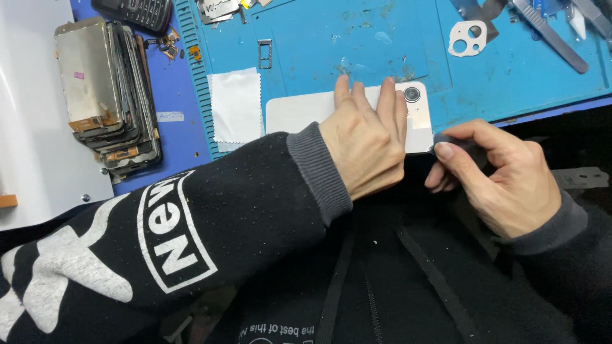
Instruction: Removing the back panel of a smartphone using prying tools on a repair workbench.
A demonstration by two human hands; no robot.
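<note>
Head view. White phone, back up, lying at the near edge of the blue mat on the tabletop, long axis left to right, camera end to the right. Left hand: flat, fingers outstretched, pressing the phone's right half. Right hand: fingers pinched on a small dark tool touching the phone's near right corner. Containers: none visible. Stack of old screens well apart, left.

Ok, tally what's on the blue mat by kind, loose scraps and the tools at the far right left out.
White phone: 1
White cloth: 1
Camera bezel: 1
SIM tray: 1
Total: 4
The left hand presses the phone; the right hand works a dark tool at its corner.
</note>
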